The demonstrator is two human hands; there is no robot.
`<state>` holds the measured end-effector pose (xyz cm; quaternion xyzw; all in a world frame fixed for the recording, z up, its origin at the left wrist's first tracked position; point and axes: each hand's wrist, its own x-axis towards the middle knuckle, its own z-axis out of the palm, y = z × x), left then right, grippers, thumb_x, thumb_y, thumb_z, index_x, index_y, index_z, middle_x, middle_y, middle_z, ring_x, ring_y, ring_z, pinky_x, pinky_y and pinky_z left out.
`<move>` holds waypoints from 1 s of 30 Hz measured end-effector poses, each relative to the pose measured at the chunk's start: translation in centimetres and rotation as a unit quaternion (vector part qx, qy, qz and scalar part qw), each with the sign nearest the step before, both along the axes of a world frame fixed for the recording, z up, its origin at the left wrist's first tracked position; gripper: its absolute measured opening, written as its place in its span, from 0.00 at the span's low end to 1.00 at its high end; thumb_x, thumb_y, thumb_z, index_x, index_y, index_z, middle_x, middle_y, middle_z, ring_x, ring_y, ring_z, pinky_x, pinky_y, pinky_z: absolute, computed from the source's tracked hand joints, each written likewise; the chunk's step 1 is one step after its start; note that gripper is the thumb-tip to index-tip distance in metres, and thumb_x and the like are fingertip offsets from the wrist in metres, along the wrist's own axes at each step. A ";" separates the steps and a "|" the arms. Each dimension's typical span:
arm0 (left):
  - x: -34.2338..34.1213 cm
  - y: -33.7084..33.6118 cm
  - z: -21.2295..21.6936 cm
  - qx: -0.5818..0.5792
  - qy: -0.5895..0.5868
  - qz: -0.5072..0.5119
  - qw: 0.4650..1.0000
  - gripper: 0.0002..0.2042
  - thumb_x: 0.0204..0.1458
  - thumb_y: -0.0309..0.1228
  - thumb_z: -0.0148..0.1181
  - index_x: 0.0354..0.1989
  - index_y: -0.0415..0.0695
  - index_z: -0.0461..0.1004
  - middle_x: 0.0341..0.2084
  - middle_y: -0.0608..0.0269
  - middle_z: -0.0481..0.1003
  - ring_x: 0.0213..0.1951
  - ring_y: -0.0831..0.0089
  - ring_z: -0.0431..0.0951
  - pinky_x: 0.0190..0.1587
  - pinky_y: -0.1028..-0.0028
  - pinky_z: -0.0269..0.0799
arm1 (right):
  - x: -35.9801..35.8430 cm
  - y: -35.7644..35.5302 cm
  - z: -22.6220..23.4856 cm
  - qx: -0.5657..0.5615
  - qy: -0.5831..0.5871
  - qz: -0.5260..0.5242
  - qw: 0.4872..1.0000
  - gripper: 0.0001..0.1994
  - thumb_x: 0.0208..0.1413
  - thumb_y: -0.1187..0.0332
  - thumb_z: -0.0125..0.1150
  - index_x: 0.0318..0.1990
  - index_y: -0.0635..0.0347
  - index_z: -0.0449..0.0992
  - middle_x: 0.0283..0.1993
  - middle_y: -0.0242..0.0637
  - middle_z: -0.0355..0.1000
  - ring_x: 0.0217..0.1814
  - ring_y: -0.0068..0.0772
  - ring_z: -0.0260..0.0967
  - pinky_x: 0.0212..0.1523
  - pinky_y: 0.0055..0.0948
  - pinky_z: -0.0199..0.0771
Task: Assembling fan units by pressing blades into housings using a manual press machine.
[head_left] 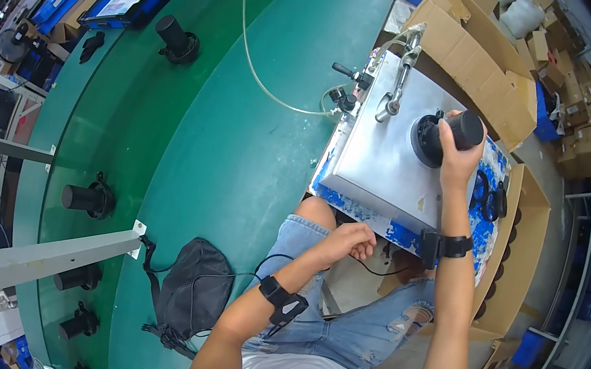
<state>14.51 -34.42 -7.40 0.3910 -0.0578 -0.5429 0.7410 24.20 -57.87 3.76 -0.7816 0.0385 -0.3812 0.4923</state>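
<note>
My right hand (460,161) is wrapped round a black cylindrical part (465,128) with a round flanged base, at the right end of a silver metal box (388,163). The base sits over a dark ring (426,143) on the box top; whether the two are joined I cannot tell. A metal pneumatic cylinder (402,75) with a round-ended rod stands over the far part of the same box. My left hand (353,242) hovers above my lap near the box's front edge, its fingers loosely curled with nothing visible in them. Both wrists wear black strapped devices.
To the left runs a green conveyor belt (112,130) carrying several similar black parts (88,200). A black bag (198,287) lies on the green tabletop (201,165) beside a grey metal post (55,254). An air hose (251,67) leads to a valve. Cardboard boxes (477,52) stand at the right.
</note>
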 end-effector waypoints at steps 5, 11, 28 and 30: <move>-0.4 -0.1 0.2 -0.001 -0.015 -0.008 1.000 0.10 0.61 0.36 0.48 0.36 0.43 0.71 0.26 0.68 0.75 0.27 0.82 0.73 0.32 0.83 0.68 | 0.5 -4.3 3.9 0.089 0.163 0.260 0.948 0.23 0.42 0.70 0.69 0.46 0.62 0.68 0.42 0.38 0.71 0.48 0.32 0.70 0.54 0.32 0.66; -0.2 0.1 0.5 0.008 -0.030 -0.007 0.999 0.10 0.62 0.36 0.48 0.37 0.44 0.71 0.26 0.69 0.75 0.28 0.83 0.73 0.32 0.83 0.67 | 1.2 -1.4 -0.3 0.094 0.033 0.052 0.994 0.15 0.47 0.71 0.66 0.42 0.63 0.72 0.37 0.34 0.73 0.40 0.27 0.71 0.47 0.27 0.70; 0.2 1.4 2.8 -0.013 -0.114 0.087 0.990 0.09 0.62 0.33 0.46 0.38 0.41 0.71 0.27 0.67 0.73 0.30 0.80 0.72 0.35 0.81 0.68 | 1.1 1.9 -0.2 -0.009 0.010 -0.215 0.977 0.20 0.45 0.66 0.73 0.41 0.65 0.71 0.36 0.34 0.73 0.35 0.22 0.71 0.40 0.24 0.72; 0.7 2.7 3.1 -0.003 -0.109 0.120 0.987 0.08 0.62 0.32 0.47 0.37 0.41 0.71 0.27 0.66 0.73 0.29 0.80 0.72 0.35 0.81 0.69 | 0.3 0.3 0.2 0.023 0.142 -0.090 0.986 0.24 0.44 0.66 0.73 0.47 0.64 0.70 0.40 0.35 0.74 0.41 0.25 0.71 0.47 0.27 0.71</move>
